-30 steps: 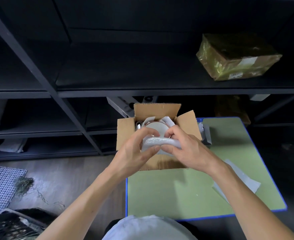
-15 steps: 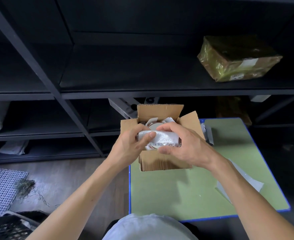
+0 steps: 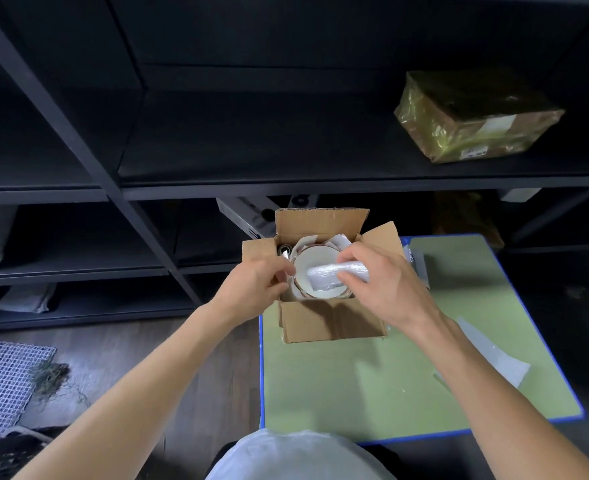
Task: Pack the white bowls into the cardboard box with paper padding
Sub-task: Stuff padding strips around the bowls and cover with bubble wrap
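Observation:
An open cardboard box (image 3: 331,323) stands at the far left corner of the green table (image 3: 372,386). Inside it lies a white bowl (image 3: 308,263) with white paper padding (image 3: 338,241) around its rim. My right hand (image 3: 381,282) pinches a white rolled wrap (image 3: 334,273) and holds it across the bowl, over the box opening. My left hand (image 3: 258,282) is at the box's left edge with its fingers curled near the bowl's rim; whether it holds anything is hidden.
A white sheet of paper (image 3: 494,358) lies on the table's right side. Dark metal shelving (image 3: 286,188) stands right behind the box, with a wrapped brown parcel (image 3: 473,116) on it. A mesh mat (image 3: 2,382) lies on the floor at left.
Both hands carried the white roll forward and down into the box. My left hand has let go of the roll and moved to the box's left edge.

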`<state>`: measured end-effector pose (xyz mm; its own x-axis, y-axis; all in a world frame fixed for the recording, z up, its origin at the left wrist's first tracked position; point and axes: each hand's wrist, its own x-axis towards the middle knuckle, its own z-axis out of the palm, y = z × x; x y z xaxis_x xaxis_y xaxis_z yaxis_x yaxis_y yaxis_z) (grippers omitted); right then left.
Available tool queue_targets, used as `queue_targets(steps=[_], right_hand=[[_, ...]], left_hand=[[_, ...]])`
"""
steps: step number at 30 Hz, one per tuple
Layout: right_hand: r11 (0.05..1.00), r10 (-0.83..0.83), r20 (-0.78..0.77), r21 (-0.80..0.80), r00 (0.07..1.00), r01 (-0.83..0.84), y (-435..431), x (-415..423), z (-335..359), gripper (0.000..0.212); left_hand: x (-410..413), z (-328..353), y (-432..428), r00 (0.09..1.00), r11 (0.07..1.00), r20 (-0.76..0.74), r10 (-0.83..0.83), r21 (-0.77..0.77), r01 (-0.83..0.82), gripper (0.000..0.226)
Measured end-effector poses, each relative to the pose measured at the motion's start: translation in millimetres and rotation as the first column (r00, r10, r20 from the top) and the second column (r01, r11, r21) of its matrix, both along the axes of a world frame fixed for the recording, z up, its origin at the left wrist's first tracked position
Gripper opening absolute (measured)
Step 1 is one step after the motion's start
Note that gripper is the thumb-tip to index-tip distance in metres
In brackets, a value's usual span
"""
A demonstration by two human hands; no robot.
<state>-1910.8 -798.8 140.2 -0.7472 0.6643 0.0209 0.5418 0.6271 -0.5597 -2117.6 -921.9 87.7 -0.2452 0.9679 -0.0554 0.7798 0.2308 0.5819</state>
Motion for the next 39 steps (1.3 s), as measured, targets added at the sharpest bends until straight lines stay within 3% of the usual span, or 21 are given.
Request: queue_targets(steps=[4, 9, 18, 24, 28, 34, 39], right_hand=[[1.0, 0.021, 0.009, -0.01, 1.0, -0.021, -3, 1, -2, 0.014], [0.999, 0.016, -0.017, -0.032, 1.0, -0.017, -9, -4, -3, 0.018], [0.993, 0.079, 0.022, 0.087, 0.997, -0.081, -24, -37, -21, 0.019], [0.987, 0.084, 0.095, 0.127, 0.992, -0.096, -22, -46, -34, 0.017], [0.988, 0.117, 0.149, 0.087, 0.982, -0.131, -32, -54, -41, 0.021], [0.974, 0.129, 0.304, 0.14, 0.944, -0.178, -39, -75, -46, 0.029], [0.982, 0.165, 0.136, 0.072, 0.977, -0.176, -45, -64, -41, 0.029]], left_hand=[[5, -15, 12, 0.991, 0.997, -0.112, -0.077, -0.012, 0.076, 0.032], [4, -22, 26, 0.983, 0.998, -0.174, -0.057, 0.009, 0.06, 0.012], [-18, -16, 34, 0.988, 0.988, 0.1, -0.119, -0.084, 0.128, 0.015], [-27, -12, 38, 0.968, 0.981, 0.238, -0.085, -0.148, 0.123, 0.039], [-25, -14, 37, 0.971, 0.976, 0.229, -0.066, -0.186, 0.11, 0.041], [-22, -20, 32, 0.979, 0.986, 0.182, -0.091, -0.12, 0.115, 0.043], [-22, -23, 27, 0.973, 0.992, 0.215, -0.086, -0.07, 0.103, 0.032]])
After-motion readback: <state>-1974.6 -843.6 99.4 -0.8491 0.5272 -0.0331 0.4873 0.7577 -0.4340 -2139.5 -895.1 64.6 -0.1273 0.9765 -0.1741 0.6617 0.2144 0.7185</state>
